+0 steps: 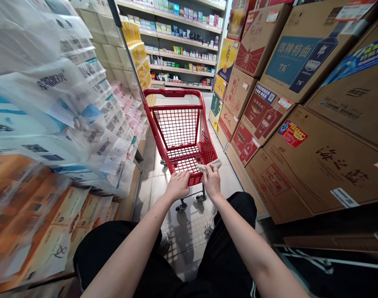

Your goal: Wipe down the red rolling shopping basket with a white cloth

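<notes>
A red plastic shopping cart (183,108) with grid walls stands in front of me, and its basket has nothing in it. My left hand (178,185) is closed over the cart's near edge, with the fingertips resting on the rim. Pinched in my right hand (211,181) is a folded, pale grey cloth (218,163). That cloth lies across the cart's near right corner. The fingers of my right hand partly hide it. A thin dark pole (127,49) rises from the cart's far left corner.
Plastic-wrapped tissue packs (55,91) are piled high on the left, with orange packs (18,198) lower down. Cardboard cartons (334,161) line the right side. Shelves of small goods (185,43) close off the far end. Tiled floor (145,186) runs between the stacks.
</notes>
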The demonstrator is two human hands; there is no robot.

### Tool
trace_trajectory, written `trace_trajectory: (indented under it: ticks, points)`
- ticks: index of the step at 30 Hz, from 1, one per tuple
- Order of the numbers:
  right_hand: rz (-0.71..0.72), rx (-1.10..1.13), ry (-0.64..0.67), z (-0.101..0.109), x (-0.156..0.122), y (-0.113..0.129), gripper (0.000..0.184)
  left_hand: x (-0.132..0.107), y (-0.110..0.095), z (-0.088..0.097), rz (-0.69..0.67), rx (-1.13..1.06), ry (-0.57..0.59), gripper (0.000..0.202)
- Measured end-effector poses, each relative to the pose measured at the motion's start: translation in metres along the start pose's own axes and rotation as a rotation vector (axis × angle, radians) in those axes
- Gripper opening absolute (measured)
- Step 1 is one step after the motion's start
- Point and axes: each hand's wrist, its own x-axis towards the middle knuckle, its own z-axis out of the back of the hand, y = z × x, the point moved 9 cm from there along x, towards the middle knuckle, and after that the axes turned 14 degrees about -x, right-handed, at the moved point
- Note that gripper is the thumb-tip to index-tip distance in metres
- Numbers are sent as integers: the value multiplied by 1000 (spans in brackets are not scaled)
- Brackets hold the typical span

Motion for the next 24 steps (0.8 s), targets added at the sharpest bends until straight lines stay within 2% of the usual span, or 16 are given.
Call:
trace_trajectory:
  ticks: [3, 8, 11, 20, 24]
  points:
    - [49, 18, 55, 1, 2, 4, 32, -2, 1, 1, -3, -8, 15, 46]
    - [-35, -33, 92, 14, 27, -26, 29, -3, -1, 1, -29, -30, 21, 52]
    - [0, -79, 153, 14, 35, -31, 31, -2, -3, 0, -27, -44, 20, 53]
    - [170, -197, 399, -16, 16, 12, 50, -3, -5, 2, -28, -42, 26, 53]
    - [274, -240, 476, -14, 16, 15, 53, -5, -4, 3, -35, -38, 40, 53]
